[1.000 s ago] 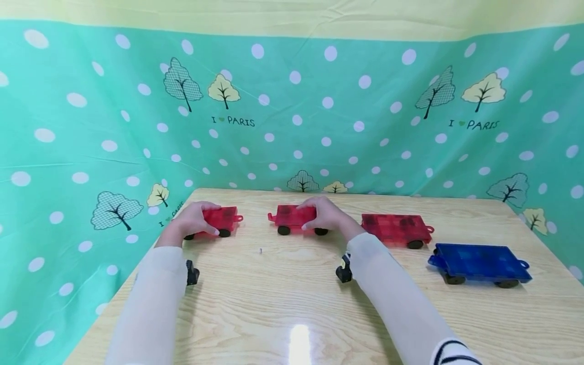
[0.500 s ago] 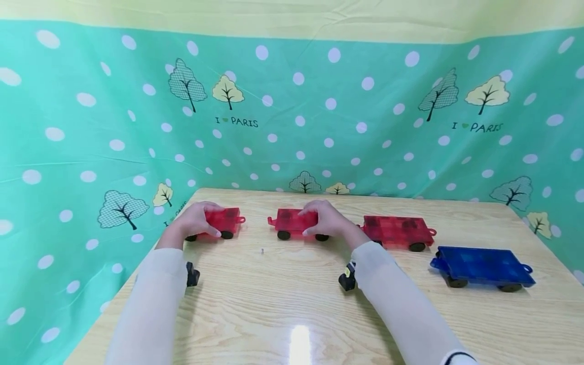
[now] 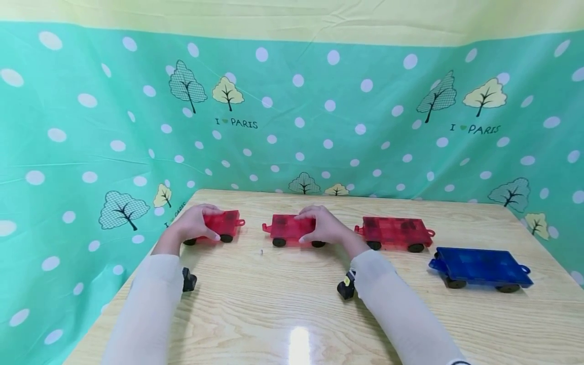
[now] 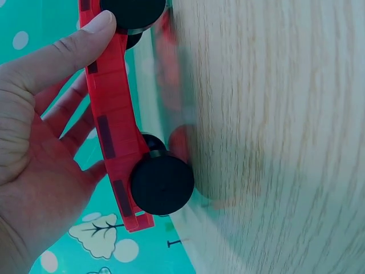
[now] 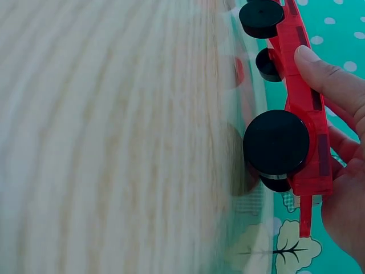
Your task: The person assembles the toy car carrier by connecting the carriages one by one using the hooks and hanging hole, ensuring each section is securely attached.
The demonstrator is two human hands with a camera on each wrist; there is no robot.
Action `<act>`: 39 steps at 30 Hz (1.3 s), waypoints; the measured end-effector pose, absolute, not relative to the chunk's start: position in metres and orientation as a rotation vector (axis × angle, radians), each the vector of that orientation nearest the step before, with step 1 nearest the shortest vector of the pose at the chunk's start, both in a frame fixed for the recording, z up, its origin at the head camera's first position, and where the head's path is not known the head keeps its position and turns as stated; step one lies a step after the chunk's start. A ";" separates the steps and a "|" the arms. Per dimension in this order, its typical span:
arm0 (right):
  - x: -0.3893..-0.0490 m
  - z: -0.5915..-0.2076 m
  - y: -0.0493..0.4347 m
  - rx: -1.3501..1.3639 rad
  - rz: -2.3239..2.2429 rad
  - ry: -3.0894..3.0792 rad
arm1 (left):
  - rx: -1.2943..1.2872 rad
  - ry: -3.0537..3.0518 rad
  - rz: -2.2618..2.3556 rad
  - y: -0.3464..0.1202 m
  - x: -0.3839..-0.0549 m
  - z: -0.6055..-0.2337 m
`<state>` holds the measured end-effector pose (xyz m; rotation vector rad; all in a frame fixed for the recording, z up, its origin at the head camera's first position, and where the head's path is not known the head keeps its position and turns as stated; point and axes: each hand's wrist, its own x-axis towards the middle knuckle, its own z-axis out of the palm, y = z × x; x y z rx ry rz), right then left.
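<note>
Left red wagon (image 3: 227,223) and middle red wagon (image 3: 284,226), both held
Left grip (image 3: 193,223) pinches the first, right grip (image 3: 323,226) the second; the wagons sit apart toward the surface's (image 3: 255,304) far side.

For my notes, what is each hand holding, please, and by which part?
Left hand: leftmost red car; right hand: middle red car; each pinched across its long sides.

Bright light; 1 white glare patch (image 3: 299,345) on the table (image 3: 255,299); grain (image 5: 102,137) blurred in right wrist view
</note>
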<state>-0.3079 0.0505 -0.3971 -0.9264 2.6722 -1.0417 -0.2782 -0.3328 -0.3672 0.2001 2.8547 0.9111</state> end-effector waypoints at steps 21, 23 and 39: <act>-0.300 -0.400 0.043 -0.905 -1.065 2.672 | 0.305 2.855 0.937 -0.321 -0.273 -0.366; -0.300 -0.400 0.043 -0.890 -1.062 2.676 | 0.312 2.861 0.933 -0.320 -0.272 -0.365; -0.301 -0.399 0.043 -0.886 -1.033 2.691 | 0.381 2.881 0.925 -0.305 -0.268 -0.357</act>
